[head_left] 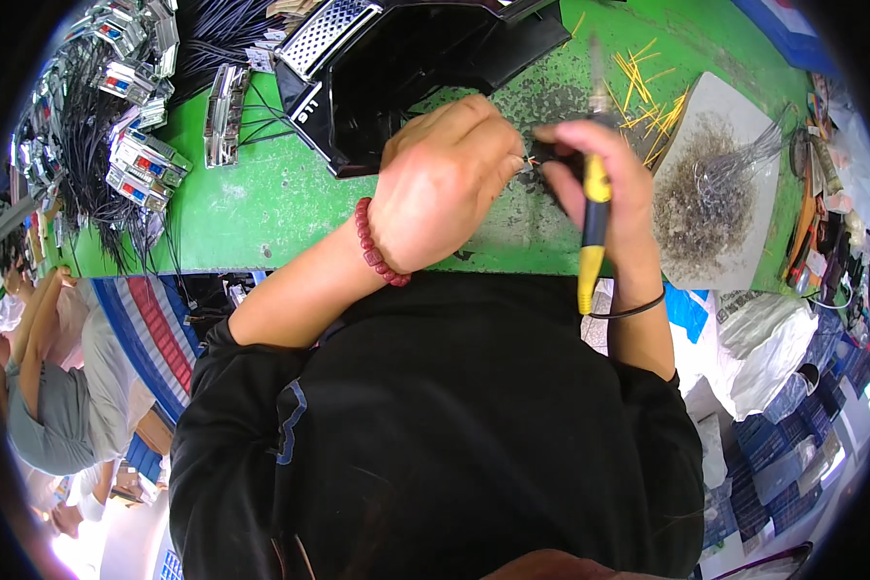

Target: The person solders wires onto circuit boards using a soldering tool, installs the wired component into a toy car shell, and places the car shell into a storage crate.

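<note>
From afar I see the left hand (pixel 449 164), fingers closed on thin wires (pixel 529 162) over the middle tabletop (pixel 213 222); the right hand (pixel 628 179) curls around a soldering iron (pixel 593 213). Toward the far edge lie a black housing (pixel 425 48) and yellow scraps (pixel 638 82).

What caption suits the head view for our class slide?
Right hand holds a yellow-and-black soldering iron; left hand pinches thin wires over a green bench.

1 soldering iron (pixel 595 208): yellow-and-black handle, slim metal shaft; held over the tabletop (pixel 280 213), shaft toward the far edge, butt end projecting past the near edge. Thin wire ends (pixel 531 162): reddish, mostly hidden, count unclear; held just left of the iron.
</note>
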Tool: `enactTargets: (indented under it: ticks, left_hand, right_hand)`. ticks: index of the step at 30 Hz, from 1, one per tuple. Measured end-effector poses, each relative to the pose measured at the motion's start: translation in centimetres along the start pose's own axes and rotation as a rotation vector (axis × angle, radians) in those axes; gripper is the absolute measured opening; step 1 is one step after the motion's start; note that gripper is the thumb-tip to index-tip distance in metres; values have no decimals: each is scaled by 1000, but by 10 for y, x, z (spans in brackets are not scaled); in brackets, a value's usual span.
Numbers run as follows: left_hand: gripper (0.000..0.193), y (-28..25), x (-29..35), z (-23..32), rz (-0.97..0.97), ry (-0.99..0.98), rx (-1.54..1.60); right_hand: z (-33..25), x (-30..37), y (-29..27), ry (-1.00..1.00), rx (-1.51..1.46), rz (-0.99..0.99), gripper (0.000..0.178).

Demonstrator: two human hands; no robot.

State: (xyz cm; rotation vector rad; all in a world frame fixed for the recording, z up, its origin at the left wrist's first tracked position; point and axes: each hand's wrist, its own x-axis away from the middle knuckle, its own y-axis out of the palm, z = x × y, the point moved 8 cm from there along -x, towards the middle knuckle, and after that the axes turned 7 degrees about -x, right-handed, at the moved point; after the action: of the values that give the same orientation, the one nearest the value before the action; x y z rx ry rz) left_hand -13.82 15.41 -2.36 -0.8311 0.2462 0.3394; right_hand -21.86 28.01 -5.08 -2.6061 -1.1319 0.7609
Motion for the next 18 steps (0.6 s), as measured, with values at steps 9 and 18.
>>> enactTargets:
  ticks: [9, 18]
  left_hand:
    - [10, 4, 5, -6, -33, -17, -139]
    - [12, 23, -1, 2, -14, 91, -320]
  right_hand:
    - [-20, 3, 15, -77, 474, -41, 40]
    - [-15, 16, 11, -38, 421, 123, 43]
